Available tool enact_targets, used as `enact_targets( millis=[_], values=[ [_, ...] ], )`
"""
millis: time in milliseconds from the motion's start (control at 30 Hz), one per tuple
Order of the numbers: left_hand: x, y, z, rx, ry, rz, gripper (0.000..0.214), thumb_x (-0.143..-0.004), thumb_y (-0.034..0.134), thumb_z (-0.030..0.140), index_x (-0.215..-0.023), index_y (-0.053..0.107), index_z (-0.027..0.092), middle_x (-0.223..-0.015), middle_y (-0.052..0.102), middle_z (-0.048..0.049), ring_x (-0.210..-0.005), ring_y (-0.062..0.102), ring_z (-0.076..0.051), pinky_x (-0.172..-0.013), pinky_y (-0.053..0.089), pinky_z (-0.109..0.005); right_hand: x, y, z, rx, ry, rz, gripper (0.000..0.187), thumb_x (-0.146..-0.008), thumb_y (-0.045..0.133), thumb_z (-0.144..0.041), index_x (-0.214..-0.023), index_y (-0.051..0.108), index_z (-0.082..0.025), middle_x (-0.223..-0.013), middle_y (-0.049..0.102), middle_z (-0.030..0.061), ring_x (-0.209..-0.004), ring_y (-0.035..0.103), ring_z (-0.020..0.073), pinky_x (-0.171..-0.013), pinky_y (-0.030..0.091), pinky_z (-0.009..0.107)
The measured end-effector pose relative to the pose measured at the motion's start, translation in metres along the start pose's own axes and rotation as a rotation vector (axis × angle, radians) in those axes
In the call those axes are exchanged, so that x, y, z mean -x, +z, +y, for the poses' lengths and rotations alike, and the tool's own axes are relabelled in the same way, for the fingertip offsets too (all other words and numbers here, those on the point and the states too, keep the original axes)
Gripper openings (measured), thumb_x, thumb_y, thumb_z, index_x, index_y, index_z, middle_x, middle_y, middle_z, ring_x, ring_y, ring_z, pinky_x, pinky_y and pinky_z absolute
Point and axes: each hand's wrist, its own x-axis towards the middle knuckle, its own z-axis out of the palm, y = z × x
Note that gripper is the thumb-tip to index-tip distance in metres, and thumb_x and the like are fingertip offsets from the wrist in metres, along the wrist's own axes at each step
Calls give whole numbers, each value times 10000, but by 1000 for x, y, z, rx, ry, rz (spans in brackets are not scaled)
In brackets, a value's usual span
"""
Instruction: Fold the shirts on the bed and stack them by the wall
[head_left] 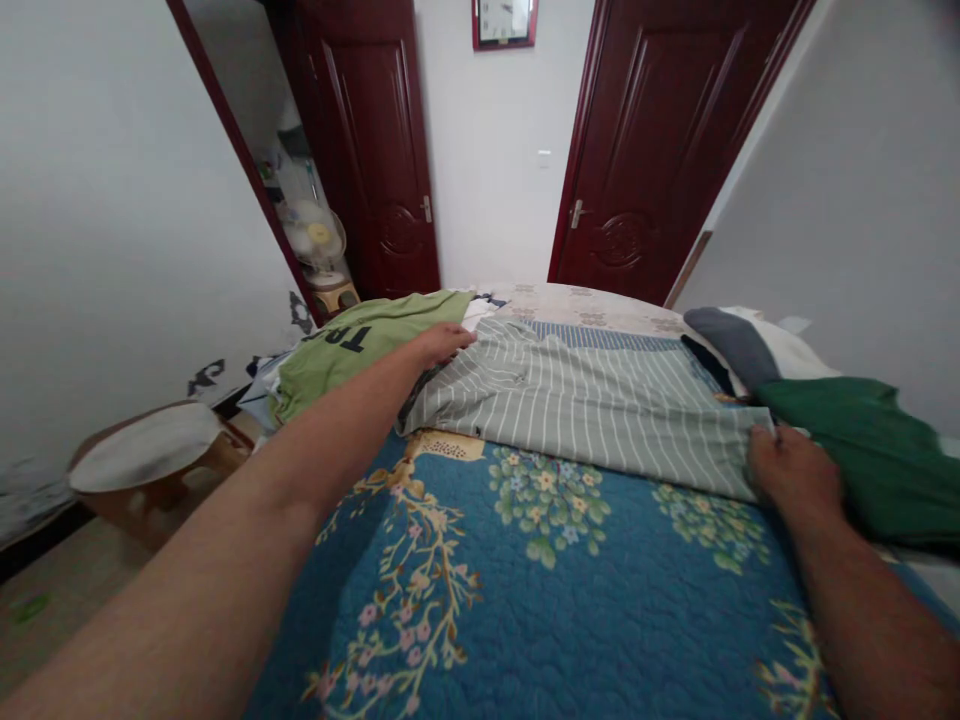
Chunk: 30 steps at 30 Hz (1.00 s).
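A grey-green striped shirt (570,400) lies spread across a bed covered by a blue floral quilt (540,600). My left hand (442,343) reaches far out and rests on the shirt's far left corner, fingers closed on the cloth. Closer in, my right hand (791,470) pinches the shirt's near right edge. A light green T-shirt (352,350) with dark lettering lies just left of my left hand. A dark green garment (862,450) lies right beside my right hand.
A grey garment (731,340) and white cloth lie at the bed's far right. Two dark red doors (645,150) stand behind the bed. A fan (315,240) shows in the open left doorway. A round wooden stool (150,460) stands on the floor at left.
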Motion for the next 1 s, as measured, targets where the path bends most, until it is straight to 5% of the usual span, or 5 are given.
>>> enact_targets(
  millis=[167,367,500,700,1000],
  values=[
    [90,-24,-27,-337,26,178,349,-934,636,481,-1031,767,173,-989,790,-88,-876,674,-220,-826,509,-336,-19,2,33,-20,12,-150,504,-837,531,-532,-1016,867,-202,-1176,733,359,-972,720,411,-793,486,514],
    [183,-2,-63,-608,-14,224,431,-862,742,561,-1116,782,215,-1109,795,-138,-1055,687,-339,-928,502,-402,-13,2,40,5,-39,-86,496,-856,471,-497,-1048,835,-219,-1191,742,329,-1016,719,417,-843,506,519],
    [179,5,-74,-584,-59,263,349,-888,693,487,-1094,802,227,-1059,798,-144,-1073,685,-343,-918,492,-387,-1,4,35,14,-64,11,570,-940,383,-467,-1189,804,-175,-1235,725,347,-1024,725,418,-869,509,526],
    [167,-36,-87,-158,-197,187,477,-769,680,668,-830,784,206,-762,727,-30,-795,641,-247,-743,483,-321,5,-8,27,37,-59,1,486,-976,390,-398,-1070,829,-211,-1073,762,298,-883,748,389,-815,507,508],
    [198,-59,-89,-43,-249,47,635,-728,719,788,-943,805,196,-779,710,-16,-752,605,-214,-697,489,-306,31,-20,27,182,-82,-65,430,-1057,425,-293,-1059,819,-122,-1117,775,282,-968,758,349,-838,496,422]
  ],
)
